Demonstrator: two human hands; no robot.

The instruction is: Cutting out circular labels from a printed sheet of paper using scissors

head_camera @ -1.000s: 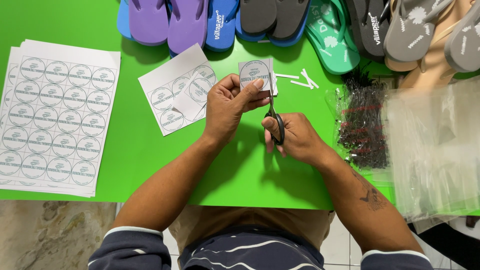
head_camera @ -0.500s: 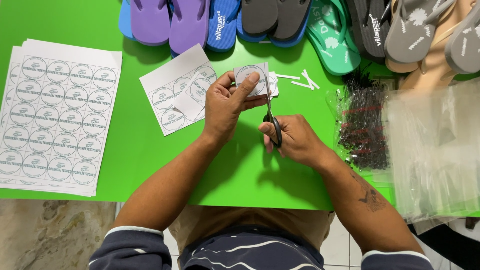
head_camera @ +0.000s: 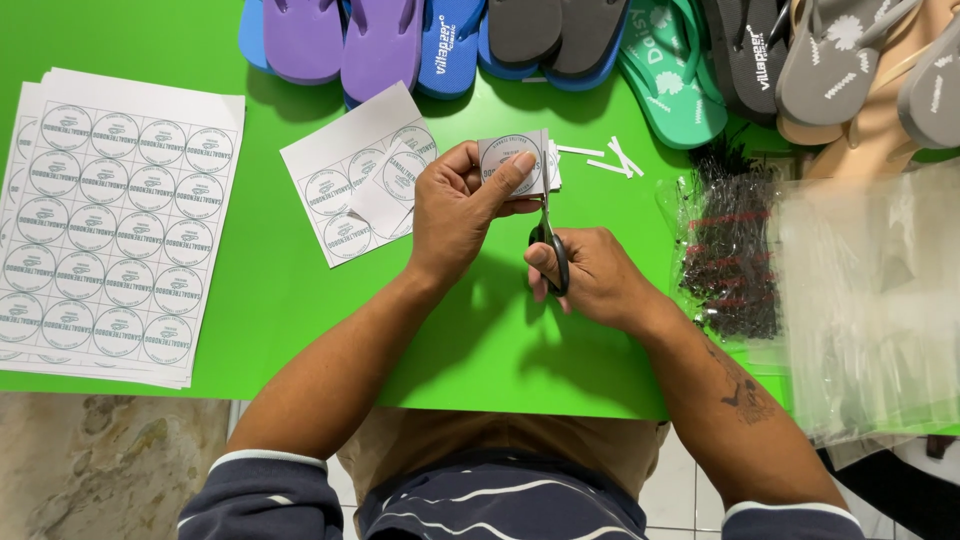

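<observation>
My left hand (head_camera: 458, 205) pinches a small white paper piece with a round printed label (head_camera: 512, 160), held above the green table (head_camera: 260, 290). My right hand (head_camera: 592, 278) grips black-handled scissors (head_camera: 548, 235), blades pointing up at the right edge of the paper piece. Just left of my left hand lies a partly cut sheet of round labels (head_camera: 360, 185). Thin white paper offcuts (head_camera: 610, 160) lie to the right of the held piece.
A stack of full label sheets (head_camera: 105, 230) covers the table's left side. Rows of flip-flops (head_camera: 560, 40) in purple, blue, grey, green and tan line the far edge. Clear plastic bags (head_camera: 870, 300) and a bag of black fasteners (head_camera: 735, 250) sit at right.
My left hand has turned the label piece slightly and the scissors have shifted along its right edge. Both hands stay in the same spot.
</observation>
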